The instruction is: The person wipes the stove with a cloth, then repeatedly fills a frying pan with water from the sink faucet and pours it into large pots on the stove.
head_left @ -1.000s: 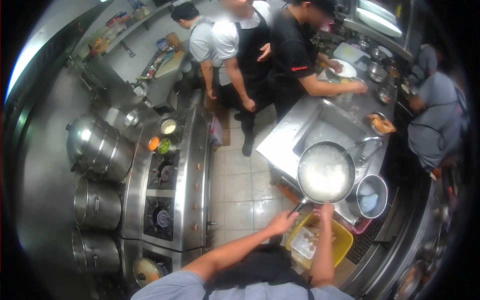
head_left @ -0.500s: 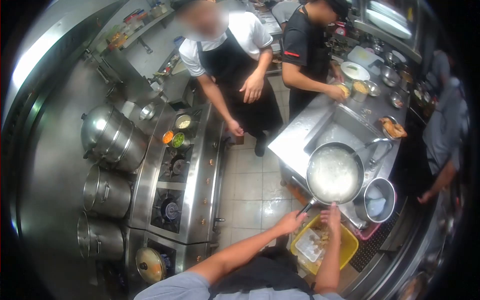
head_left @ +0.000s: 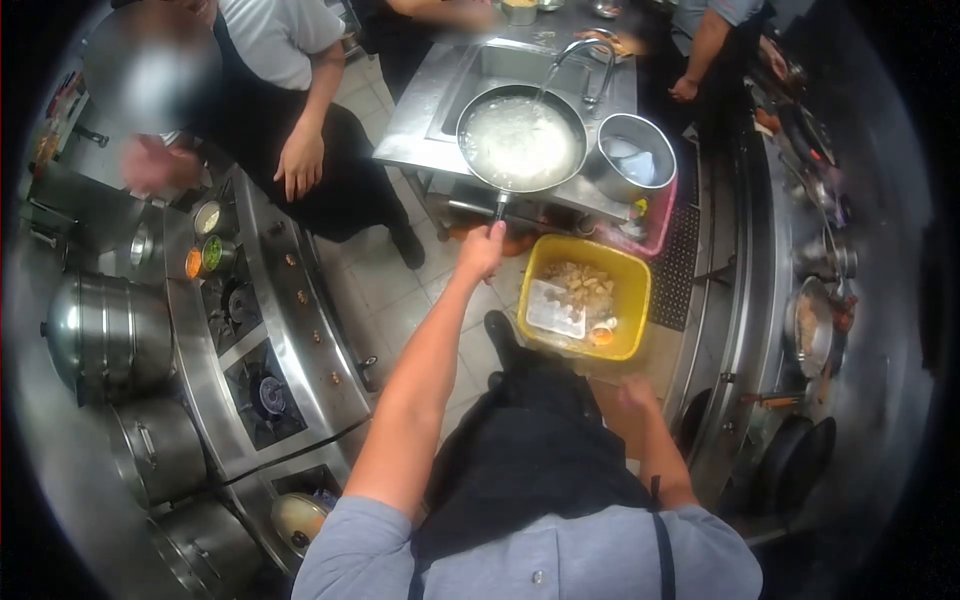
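One sink (head_left: 512,66), one handheld pan (head_left: 522,145)

No legible text, label, brand, number or sign found in the head view
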Demonstrator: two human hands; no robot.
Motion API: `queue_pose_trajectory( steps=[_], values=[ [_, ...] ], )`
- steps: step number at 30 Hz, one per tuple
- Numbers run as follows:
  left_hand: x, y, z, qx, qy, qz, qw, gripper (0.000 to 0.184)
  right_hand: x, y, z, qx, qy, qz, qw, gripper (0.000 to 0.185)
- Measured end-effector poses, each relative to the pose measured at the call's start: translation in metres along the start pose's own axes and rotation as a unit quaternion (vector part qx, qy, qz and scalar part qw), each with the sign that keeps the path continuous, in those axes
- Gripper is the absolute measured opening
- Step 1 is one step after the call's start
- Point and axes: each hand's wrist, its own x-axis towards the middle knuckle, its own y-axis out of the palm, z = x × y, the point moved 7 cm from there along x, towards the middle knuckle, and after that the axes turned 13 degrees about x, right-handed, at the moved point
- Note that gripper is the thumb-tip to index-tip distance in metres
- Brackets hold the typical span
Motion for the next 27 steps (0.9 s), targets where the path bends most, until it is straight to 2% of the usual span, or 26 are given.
queue_pose_trajectory(
  steps=[1, 2, 4, 5, 6, 7, 8, 9, 10, 11, 12, 14, 16, 17, 19, 20, 22, 23, 24, 26, 27],
  values=[
    [0.004, 0.004, 0.002, 0.008, -0.003, -0.013, 1.000, 0.051, -0.012, -0.017, -0.032, 0.077, 0.060, -0.066, 0.993, 0.039],
    [-0.001, 0.004, 0.001, 0.006, -0.002, -0.012, 1.000, 0.051, -0.023, -0.021, -0.040, 0.076, 0.060, -0.068, 0.993, 0.039],
    [-0.006, 0.001, -0.006, 0.010, 0.007, 0.012, 1.000, 0.051, -0.046, -0.037, -0.057, 0.172, 0.139, -0.190, 0.957, 0.029],
    [-0.002, 0.002, -0.003, 0.016, 0.012, 0.008, 1.000, 0.051, -0.034, -0.027, -0.034, 0.103, 0.054, -0.083, 0.990, 0.028],
    [-0.004, 0.003, -0.002, 0.015, 0.011, 0.006, 1.000, 0.051, -0.022, -0.009, 0.002, 0.032, -0.032, 0.028, 0.999, 0.027],
    [-0.005, 0.003, -0.003, 0.012, 0.007, 0.001, 1.000, 0.051, -0.035, 0.014, 0.060, 0.090, -0.077, -0.005, 0.993, 0.029],
    [-0.005, 0.001, -0.006, 0.010, 0.005, -0.005, 1.000, 0.051, -0.029, 0.038, 0.107, 0.102, -0.123, 0.031, 0.987, 0.028],
    [-0.004, -0.002, -0.010, 0.011, 0.009, -0.009, 1.000, 0.051, -0.017, 0.060, 0.158, 0.119, -0.222, 0.027, 0.967, 0.026],
    [-0.004, -0.002, -0.010, 0.014, 0.006, -0.001, 1.000, 0.051, -0.023, 0.084, 0.209, 0.149, -0.216, 0.082, 0.961, 0.026],
    [-0.003, -0.003, -0.011, 0.016, 0.003, 0.007, 1.000, 0.051, -0.032, 0.104, 0.259, 0.169, -0.246, 0.086, 0.950, 0.036],
    [-0.003, -0.005, -0.014, 0.019, 0.003, 0.004, 1.000, 0.051, -0.011, 0.124, 0.292, 0.159, -0.272, 0.122, 0.941, 0.054],
    [-0.004, -0.005, -0.014, 0.012, -0.004, 0.013, 1.000, 0.050, -0.003, 0.156, 0.355, 0.235, -0.246, 0.162, 0.926, 0.070],
    [-0.004, -0.005, -0.016, 0.001, -0.007, 0.017, 1.000, 0.049, 0.021, 0.176, 0.399, 0.348, -0.176, 0.192, 0.901, 0.077],
    [-0.007, -0.004, -0.019, -0.010, -0.010, 0.025, 1.000, 0.049, 0.036, 0.182, 0.418, 0.345, -0.171, 0.199, 0.901, 0.077],
    [-0.007, -0.004, -0.022, -0.017, -0.009, 0.040, 0.999, 0.048, 0.063, 0.203, 0.430, 0.519, -0.033, 0.269, 0.811, 0.068],
    [-0.007, -0.005, -0.021, -0.019, -0.021, 0.038, 0.999, 0.048, 0.074, 0.206, 0.427, 0.515, -0.022, 0.272, 0.813, 0.068],
    [-0.007, 0.001, -0.023, -0.077, -0.050, 0.090, 0.992, 0.041, 0.073, 0.211, 0.439, 0.514, -0.060, 0.371, 0.771, 0.058],
    [-0.005, 0.006, -0.021, -0.167, -0.072, 0.120, 0.976, 0.029, 0.076, 0.211, 0.441, 0.518, -0.078, 0.365, 0.770, 0.053],
    [0.001, 0.006, -0.017, -0.169, -0.078, 0.115, 0.976, 0.029, 0.074, 0.214, 0.442, 0.515, -0.072, 0.370, 0.770, 0.053],
    [0.017, 0.016, -0.015, -0.193, -0.057, 0.136, 0.970, 0.023, 0.075, 0.207, 0.444, 0.507, -0.117, 0.302, 0.799, 0.048],
    [0.013, 0.014, -0.023, -0.116, -0.059, 0.084, 0.988, 0.021, 0.071, 0.203, 0.446, 0.518, -0.109, 0.270, 0.804, 0.046]
  ],
)
